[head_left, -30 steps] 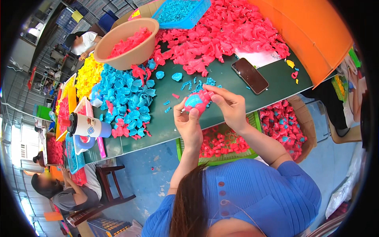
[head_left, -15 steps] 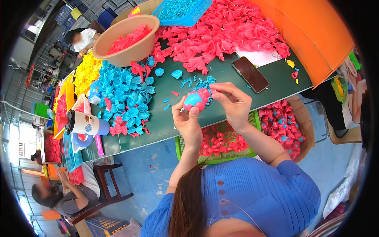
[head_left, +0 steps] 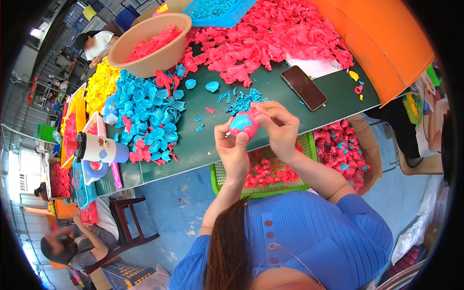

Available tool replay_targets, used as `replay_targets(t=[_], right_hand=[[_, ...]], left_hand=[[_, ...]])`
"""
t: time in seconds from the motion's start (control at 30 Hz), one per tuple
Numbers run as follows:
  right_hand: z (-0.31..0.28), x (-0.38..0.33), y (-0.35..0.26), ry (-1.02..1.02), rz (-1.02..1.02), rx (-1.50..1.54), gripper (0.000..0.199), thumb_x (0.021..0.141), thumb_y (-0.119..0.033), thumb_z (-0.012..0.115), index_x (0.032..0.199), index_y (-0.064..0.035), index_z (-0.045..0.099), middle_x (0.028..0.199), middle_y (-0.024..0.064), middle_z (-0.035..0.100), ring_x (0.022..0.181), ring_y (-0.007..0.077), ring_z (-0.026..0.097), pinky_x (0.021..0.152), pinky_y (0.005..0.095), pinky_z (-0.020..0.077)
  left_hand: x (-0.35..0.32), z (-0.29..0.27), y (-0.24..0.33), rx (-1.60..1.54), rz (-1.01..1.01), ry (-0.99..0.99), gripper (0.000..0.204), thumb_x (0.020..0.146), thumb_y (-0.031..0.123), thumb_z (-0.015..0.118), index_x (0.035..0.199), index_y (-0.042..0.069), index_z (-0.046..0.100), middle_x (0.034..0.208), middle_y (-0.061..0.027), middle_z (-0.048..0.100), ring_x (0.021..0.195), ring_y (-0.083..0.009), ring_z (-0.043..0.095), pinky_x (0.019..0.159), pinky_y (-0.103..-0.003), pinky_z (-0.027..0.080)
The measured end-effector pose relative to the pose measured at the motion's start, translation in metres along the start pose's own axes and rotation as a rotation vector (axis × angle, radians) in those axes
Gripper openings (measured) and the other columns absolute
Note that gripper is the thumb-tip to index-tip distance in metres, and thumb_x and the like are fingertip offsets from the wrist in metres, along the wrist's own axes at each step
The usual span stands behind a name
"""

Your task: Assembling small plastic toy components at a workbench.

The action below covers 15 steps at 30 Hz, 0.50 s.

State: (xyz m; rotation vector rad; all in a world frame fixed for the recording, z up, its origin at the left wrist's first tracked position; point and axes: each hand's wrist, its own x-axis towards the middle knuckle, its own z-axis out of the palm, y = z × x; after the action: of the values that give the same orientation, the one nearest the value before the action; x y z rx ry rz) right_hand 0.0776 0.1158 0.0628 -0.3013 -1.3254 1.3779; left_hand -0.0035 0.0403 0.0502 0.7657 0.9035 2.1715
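A small rounded plastic toy (head_left: 243,124), pink with a blue shell-like panel, is held up over the front edge of the table. My left hand (head_left: 233,152) grips it from the left and below, thumb on the near side. The fingers of my right hand (head_left: 281,126) are closed on its upper right end and partly hide it. Just beyond the toy lies a little heap of small blue parts (head_left: 245,100) on the dark green tabletop (head_left: 193,137). Below my hands a green basket (head_left: 217,180) holds pink ring-like pieces.
Blue shells (head_left: 150,113) and pink pieces (head_left: 275,38) are piled across the table. A tan bowl (head_left: 152,58), a phone (head_left: 303,88) and a lidded cup (head_left: 104,149) stand or lie there. An orange panel (head_left: 382,43) borders the right. A cardboard box (head_left: 373,145) holds pink-and-blue pieces.
My right fingers have come in closer against the toy's upper end, where they earlier pinched a small pink part. The view has shifted slightly. A seated person at lower left has raised an arm.
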Motion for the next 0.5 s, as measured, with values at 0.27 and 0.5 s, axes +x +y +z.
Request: replay_targets(t=[0.27,0.5], right_hand=[[-0.009,-0.018,-0.003,0.016,-0.219,-0.079,0.029,0.082,-0.004,0.059,0.11,0.0012,0.052,0.12,0.0214,0.05,0.11,0.0288,0.051,0.094,0.0385,0.0404],[-0.135,-0.049,-0.051,0.345,-0.203,-0.727,0.022,0.087,-0.005,0.052,0.107,0.0008,0.054,0.115,0.0149,0.053,0.1,0.0224,0.055,0.086,0.0325,0.046]], left_hand=[[-0.02,0.026,-0.014,-0.116,-0.13,0.004,0.04,0.083,0.024,0.065,0.109,0.005,0.041,0.105,-0.0064,0.05,0.094,-0.0141,0.053,0.079,-0.028,0.048],[-0.036,0.031,-0.039,0.191,-0.615,-0.413,0.027,0.092,0.018,0.047,0.115,0.002,0.05,0.125,-0.0104,0.05,0.112,-0.0228,0.051,0.094,-0.039,0.043]])
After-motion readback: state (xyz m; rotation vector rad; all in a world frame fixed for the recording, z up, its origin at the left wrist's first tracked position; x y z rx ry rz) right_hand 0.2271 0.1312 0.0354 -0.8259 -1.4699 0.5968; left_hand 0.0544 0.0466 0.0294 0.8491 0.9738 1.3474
